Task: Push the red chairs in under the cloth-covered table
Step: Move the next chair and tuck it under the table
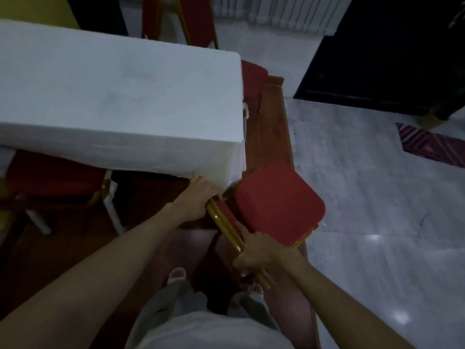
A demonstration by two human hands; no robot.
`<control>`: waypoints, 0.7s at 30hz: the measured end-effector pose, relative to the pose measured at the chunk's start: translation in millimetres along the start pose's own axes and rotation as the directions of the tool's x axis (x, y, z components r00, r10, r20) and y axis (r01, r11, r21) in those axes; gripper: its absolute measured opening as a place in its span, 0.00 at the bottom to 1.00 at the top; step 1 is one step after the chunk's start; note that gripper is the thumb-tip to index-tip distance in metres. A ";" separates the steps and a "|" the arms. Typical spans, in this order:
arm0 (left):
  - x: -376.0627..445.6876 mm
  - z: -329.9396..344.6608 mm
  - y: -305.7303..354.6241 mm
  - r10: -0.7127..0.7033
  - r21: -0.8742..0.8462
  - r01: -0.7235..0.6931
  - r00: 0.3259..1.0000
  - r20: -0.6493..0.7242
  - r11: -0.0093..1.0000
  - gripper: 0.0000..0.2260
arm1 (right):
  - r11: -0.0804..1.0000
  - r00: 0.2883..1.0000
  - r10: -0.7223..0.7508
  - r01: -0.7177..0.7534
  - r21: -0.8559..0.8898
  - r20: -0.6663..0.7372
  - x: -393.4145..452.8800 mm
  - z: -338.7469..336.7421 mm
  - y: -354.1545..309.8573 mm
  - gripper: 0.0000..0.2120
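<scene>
A red-cushioned chair (278, 204) with a gold metal frame stands at the near right corner of the white cloth-covered table (113, 96), its seat sticking out past the corner. My left hand (198, 197) grips the top of the chair's gold back rail right at the cloth's edge. My right hand (259, 250) holds the same rail lower down, nearer to me. Another red chair (52, 177) sits partly under the table's near side at the left. A third red chair (253, 76) shows at the table's right end, and a fourth (198, 18) stands beyond the far side.
The table stands on a reddish-brown carpet (274, 127) that ends beside pale marble floor (377, 197) on the right. A dark cabinet (390, 51) stands at the back right, with a patterned mat (432, 144) on the floor near it. My feet are below the chair.
</scene>
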State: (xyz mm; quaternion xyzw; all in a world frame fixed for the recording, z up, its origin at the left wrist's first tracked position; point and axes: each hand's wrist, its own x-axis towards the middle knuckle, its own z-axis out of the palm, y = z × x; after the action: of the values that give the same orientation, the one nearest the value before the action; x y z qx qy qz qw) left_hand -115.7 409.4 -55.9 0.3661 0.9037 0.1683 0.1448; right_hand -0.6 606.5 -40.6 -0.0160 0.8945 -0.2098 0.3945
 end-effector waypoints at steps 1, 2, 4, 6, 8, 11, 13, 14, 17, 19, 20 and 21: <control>-0.7 5.1 2.4 -0.024 0.000 0.024 0.999 -0.031 1.000 0.15 | 1.000 0.999 -0.015 0.014 0.004 0.050 1.3 -2.3 3.0 0.56; -1.8 8.2 6.0 -0.056 -0.001 0.056 0.997 -0.061 0.998 0.15 | 0.999 0.995 -0.031 0.030 0.012 0.090 1.4 -4.7 5.0 0.56; -5.1 7.2 18.1 -0.142 -0.023 0.141 0.985 -0.100 0.990 0.15 | 0.998 0.990 -0.066 0.063 0.026 0.126 1.0 -7.1 5.7 0.56; -9.0 4.2 31.6 -0.220 -0.051 0.214 0.966 -0.140 0.975 0.16 | 0.995 0.988 -0.098 0.095 0.031 0.121 -0.7 -8.0 3.1 0.54; -15.1 1.9 44.3 -0.321 -0.036 0.319 0.941 -0.104 0.947 0.18 | 0.994 0.989 -0.110 0.110 0.007 0.101 -1.1 -6.4 0.5 0.53; -24.5 1.6 51.3 -0.390 0.041 0.394 0.918 -0.076 0.918 0.21 | 0.989 0.986 -0.147 0.150 -0.021 0.084 -0.4 -5.3 -7.8 0.52; -32.4 -1.5 52.1 -0.418 0.069 0.423 0.905 -0.076 0.904 0.21 | 0.982 0.981 -0.181 0.184 -0.031 0.075 1.0 -0.5 -15.3 0.52; -36.5 -2.5 50.8 -0.429 0.072 0.435 0.899 -0.086 0.898 0.20 | 0.980 0.979 -0.191 0.194 -0.035 0.070 2.0 3.5 -19.5 0.53; -53.7 -9.8 38.5 -0.438 0.112 0.445 0.895 -0.082 0.888 0.19 | 0.978 0.976 -0.202 0.205 -0.029 0.075 8.3 18.0 -38.1 0.56; -69.4 -13.2 23.3 -0.433 0.128 0.438 0.899 -0.068 0.890 0.19 | 0.977 0.972 -0.214 0.214 0.002 0.100 14.2 27.7 -56.6 0.58; -77.5 -15.5 16.3 -0.433 0.140 0.436 0.900 -0.058 0.889 0.19 | 0.975 0.968 -0.224 0.224 0.019 0.109 17.6 31.2 -66.5 0.58; -89.4 -18.6 6.2 -0.432 0.151 0.434 0.901 -0.046 0.888 0.19 | 0.972 0.965 -0.233 0.230 0.040 0.119 21.3 37.7 -80.2 0.58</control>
State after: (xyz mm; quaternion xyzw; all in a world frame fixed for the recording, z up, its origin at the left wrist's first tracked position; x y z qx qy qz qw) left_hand -57.4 346.5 -24.2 0.1648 0.9738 0.0619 0.1440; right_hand 0.7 515.6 -47.1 -0.1280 0.8577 -0.2647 0.4217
